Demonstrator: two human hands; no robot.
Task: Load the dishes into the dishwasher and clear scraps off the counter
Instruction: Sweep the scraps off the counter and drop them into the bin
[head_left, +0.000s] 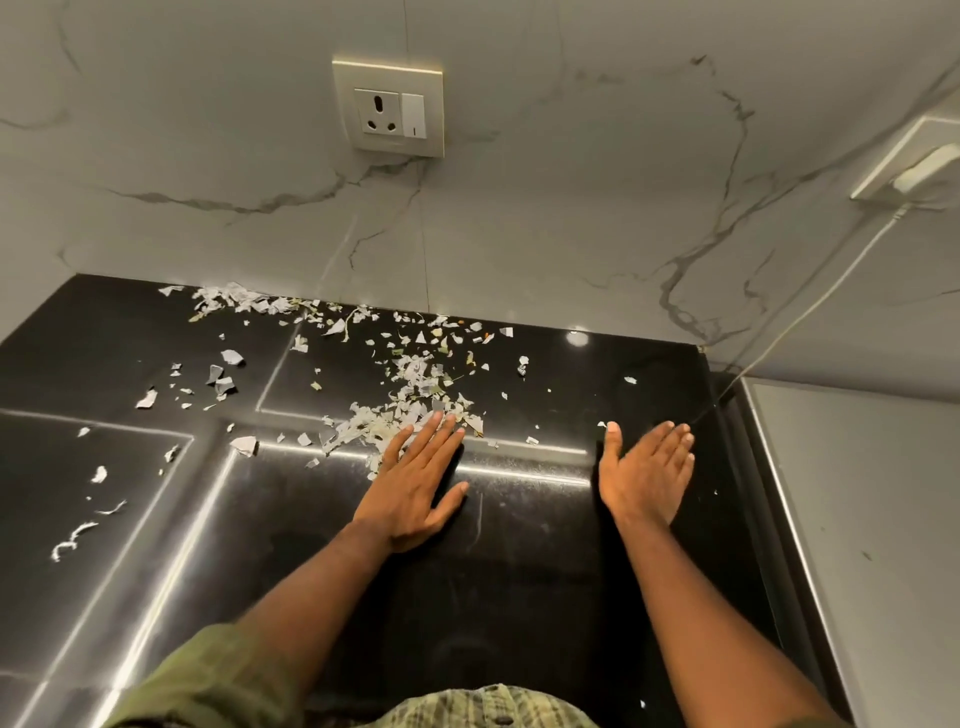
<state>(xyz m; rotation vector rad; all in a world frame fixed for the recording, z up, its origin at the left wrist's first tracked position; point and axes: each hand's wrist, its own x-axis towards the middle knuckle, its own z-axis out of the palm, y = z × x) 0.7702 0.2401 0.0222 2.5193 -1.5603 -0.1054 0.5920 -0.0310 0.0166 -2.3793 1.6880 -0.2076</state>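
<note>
Pale paper-like scraps (410, 384) lie scattered over the glossy black counter (156, 364), thickest near the back wall and in a heap at the counter's middle. My left hand (415, 478) lies flat, palm down, fingers together, with its fingertips touching the near edge of that heap. My right hand (647, 467) stands on its edge to the right, palm facing left, fingers straight, holding nothing. A few tiny scraps (629, 380) lie beyond it. No dishes or dishwasher are in view.
A marble-patterned wall (519, 234) backs the counter, with a socket and switch plate (389, 109) above the scraps. A white plug (924, 171) sits at the upper right, its cord running down to the counter's right edge. A grey surface (857, 519) adjoins on the right.
</note>
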